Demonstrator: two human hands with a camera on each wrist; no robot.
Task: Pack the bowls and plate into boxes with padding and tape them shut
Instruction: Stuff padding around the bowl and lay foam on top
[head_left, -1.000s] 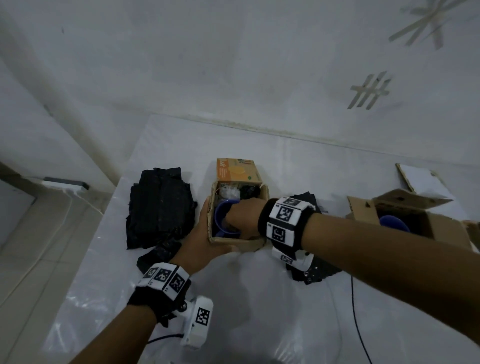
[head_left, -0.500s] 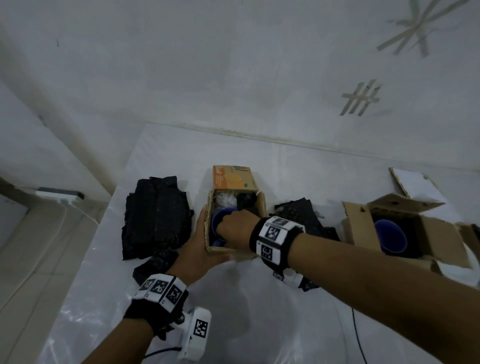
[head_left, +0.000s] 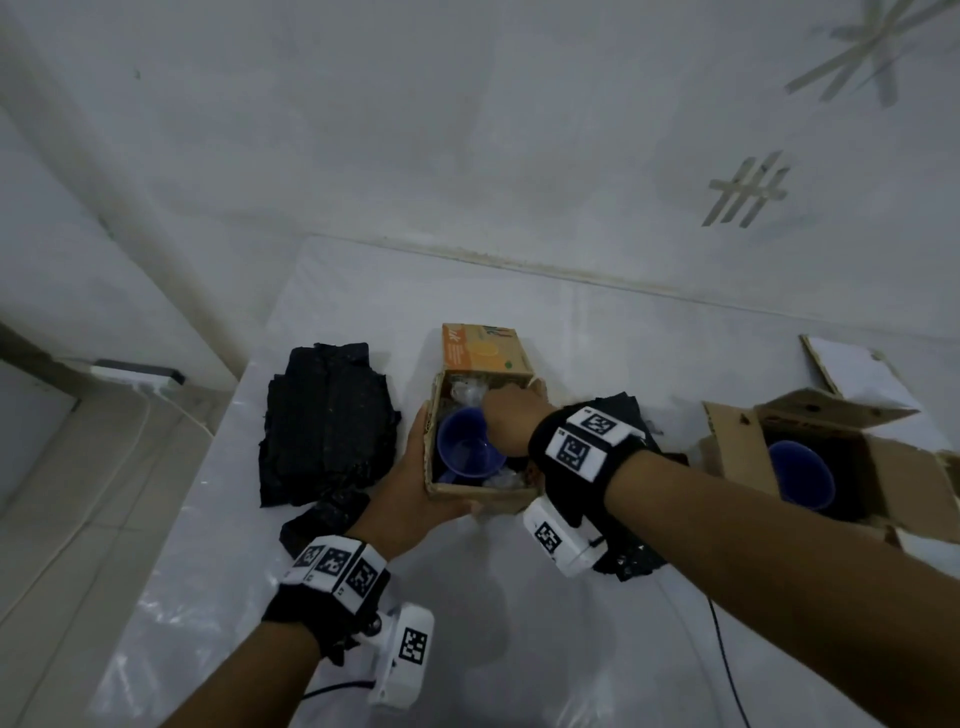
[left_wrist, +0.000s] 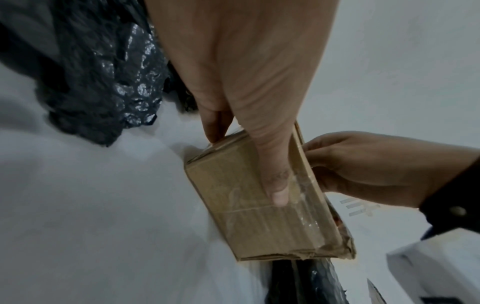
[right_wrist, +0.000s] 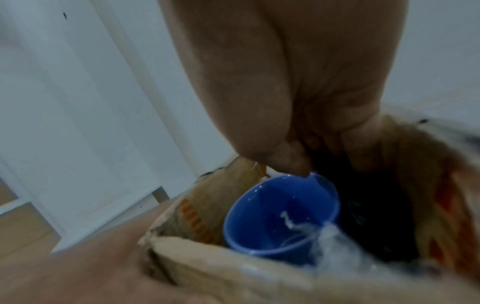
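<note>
A small cardboard box (head_left: 480, 491) with an orange flap (head_left: 485, 351) stands open mid-table. A blue bowl (head_left: 467, 449) lies tilted inside it. My left hand (head_left: 415, 483) grips the box's near left corner, thumb (left_wrist: 278, 185) flat on the front wall (left_wrist: 259, 216). My right hand (head_left: 511, 421) reaches into the far right of the box. In the right wrist view its fingers curl down into black padding (right_wrist: 369, 216) beside the bowl (right_wrist: 280, 216). The thumb (right_wrist: 291, 162) touches the rim; the fingertips are hidden.
A stack of black bubble wrap (head_left: 327, 421) lies left of the box, and more (head_left: 623, 415) under my right wrist. A second open box (head_left: 883, 467) at the right holds another blue bowl (head_left: 802, 475). The table's left edge drops to the floor.
My right hand has slid from over the bowl's near right side toward the far right of the box, uncovering more of the bowl. My left hand keeps its hold.
</note>
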